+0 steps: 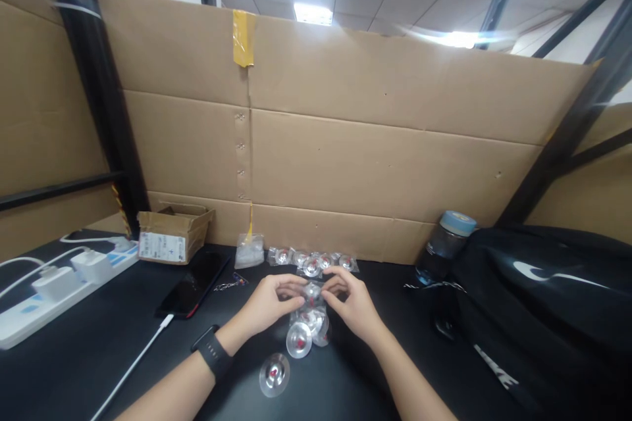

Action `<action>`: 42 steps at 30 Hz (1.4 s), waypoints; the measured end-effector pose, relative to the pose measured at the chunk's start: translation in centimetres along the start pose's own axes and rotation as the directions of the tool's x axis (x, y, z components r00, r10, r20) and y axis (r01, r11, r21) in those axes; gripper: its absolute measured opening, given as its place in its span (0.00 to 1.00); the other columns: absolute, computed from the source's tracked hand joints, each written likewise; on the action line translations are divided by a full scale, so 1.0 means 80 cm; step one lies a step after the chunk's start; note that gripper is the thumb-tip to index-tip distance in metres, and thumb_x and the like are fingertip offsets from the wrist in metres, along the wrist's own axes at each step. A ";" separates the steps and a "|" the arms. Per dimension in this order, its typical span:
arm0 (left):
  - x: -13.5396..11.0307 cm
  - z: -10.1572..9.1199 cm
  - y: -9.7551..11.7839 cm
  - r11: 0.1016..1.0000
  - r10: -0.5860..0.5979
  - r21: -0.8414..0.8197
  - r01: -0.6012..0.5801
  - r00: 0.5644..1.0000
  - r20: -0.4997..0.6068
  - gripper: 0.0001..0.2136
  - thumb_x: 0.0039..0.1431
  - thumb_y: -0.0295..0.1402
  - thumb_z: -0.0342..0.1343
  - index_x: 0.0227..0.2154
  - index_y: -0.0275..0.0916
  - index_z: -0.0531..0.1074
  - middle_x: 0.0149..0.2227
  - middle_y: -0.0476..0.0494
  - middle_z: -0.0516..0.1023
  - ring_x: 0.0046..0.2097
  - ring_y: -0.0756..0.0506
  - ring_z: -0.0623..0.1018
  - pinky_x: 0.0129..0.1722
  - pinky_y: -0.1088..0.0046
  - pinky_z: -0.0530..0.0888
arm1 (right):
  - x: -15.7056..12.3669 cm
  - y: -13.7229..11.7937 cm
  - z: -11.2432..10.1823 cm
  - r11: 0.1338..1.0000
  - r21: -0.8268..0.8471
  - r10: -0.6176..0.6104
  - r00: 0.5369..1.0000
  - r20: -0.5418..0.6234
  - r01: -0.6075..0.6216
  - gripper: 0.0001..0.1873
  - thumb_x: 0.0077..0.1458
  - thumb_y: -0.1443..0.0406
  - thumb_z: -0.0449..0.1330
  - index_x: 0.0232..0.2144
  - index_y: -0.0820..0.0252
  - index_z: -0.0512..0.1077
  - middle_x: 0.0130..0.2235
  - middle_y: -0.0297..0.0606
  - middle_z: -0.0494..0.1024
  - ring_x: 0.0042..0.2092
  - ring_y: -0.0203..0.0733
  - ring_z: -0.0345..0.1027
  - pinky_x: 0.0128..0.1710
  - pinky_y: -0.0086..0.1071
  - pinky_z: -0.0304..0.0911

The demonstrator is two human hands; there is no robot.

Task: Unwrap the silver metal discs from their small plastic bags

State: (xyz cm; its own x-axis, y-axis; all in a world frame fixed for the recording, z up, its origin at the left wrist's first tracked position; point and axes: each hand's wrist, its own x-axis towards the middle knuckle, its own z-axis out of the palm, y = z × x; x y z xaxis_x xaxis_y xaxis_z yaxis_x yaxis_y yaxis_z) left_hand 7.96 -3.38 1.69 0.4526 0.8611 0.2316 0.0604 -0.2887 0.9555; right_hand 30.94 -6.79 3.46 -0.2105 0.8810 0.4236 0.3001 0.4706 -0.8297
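Between my two hands is a small clear plastic packet (313, 293) with a silvery round piece and a red mark inside. My left hand (276, 299), with a dark watch on its wrist, pinches the packet's left edge with thumb and fingers. My right hand (351, 299) has its bent fingers and thumb on the right edge. Just below lie more clear round pieces, partly overlapping. A clear disc with a red centre (299, 341) lies at the front of that pile, and another clear disc (274, 375) lies apart, nearer to me. Several wrapped round pieces (311, 267) form a row behind my hands.
On the left are a white power strip (69, 293), a phone (195, 283) on a white cable, and an opened small carton (172, 233). A clear bag (249, 250) stands against the cardboard wall (336, 164). A bottle (444, 247) and black backpack (548, 309) are at right.
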 end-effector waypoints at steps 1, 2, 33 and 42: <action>0.000 -0.001 0.002 1.000 0.004 0.024 -0.004 1.000 0.008 0.19 0.52 0.36 0.68 0.46 0.35 0.79 0.42 0.37 0.85 0.45 0.40 0.83 0.49 0.63 0.77 | -0.001 -0.002 -0.001 0.999 -0.043 -0.018 1.000 0.018 0.019 0.17 0.56 0.66 0.63 0.48 0.54 0.70 0.34 0.34 0.81 0.35 0.40 0.76 0.38 0.33 0.69; -0.001 -0.002 0.004 0.999 0.009 0.049 -0.009 1.000 0.008 0.18 0.53 0.36 0.67 0.46 0.35 0.79 0.42 0.38 0.85 0.45 0.39 0.83 0.49 0.63 0.77 | -0.001 -0.004 -0.001 0.997 -0.067 -0.030 0.999 0.035 0.032 0.17 0.56 0.66 0.63 0.48 0.53 0.71 0.34 0.34 0.81 0.35 0.40 0.76 0.38 0.33 0.69; -0.001 -0.001 0.005 0.998 0.054 -0.036 -0.059 0.988 -0.143 0.20 0.57 0.37 0.64 0.51 0.38 0.68 0.38 0.40 0.84 0.43 0.41 0.83 0.46 0.64 0.76 | -0.001 -0.004 0.008 0.990 0.140 0.031 0.992 -0.121 -0.014 0.19 0.56 0.61 0.65 0.49 0.55 0.67 0.39 0.37 0.78 0.36 0.40 0.75 0.37 0.33 0.70; -0.006 0.001 0.012 0.950 0.249 0.258 -0.174 0.923 -0.293 0.17 0.60 0.35 0.60 0.51 0.41 0.67 0.44 0.41 0.78 0.41 0.44 0.80 0.42 0.67 0.75 | 0.004 0.002 0.007 0.948 0.301 0.137 0.986 -0.091 -0.104 0.32 0.49 0.64 0.69 0.53 0.53 0.61 0.35 0.32 0.77 0.34 0.38 0.75 0.39 0.33 0.70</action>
State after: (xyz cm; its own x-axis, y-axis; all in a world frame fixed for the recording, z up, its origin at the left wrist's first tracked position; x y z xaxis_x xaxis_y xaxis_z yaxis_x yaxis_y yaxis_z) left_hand 7.90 -4.09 2.50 0.1719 0.8458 0.5050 0.2086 -0.5323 0.8205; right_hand 30.40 -6.47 3.23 -0.0821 0.9377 0.3375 0.0263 0.3406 -0.9398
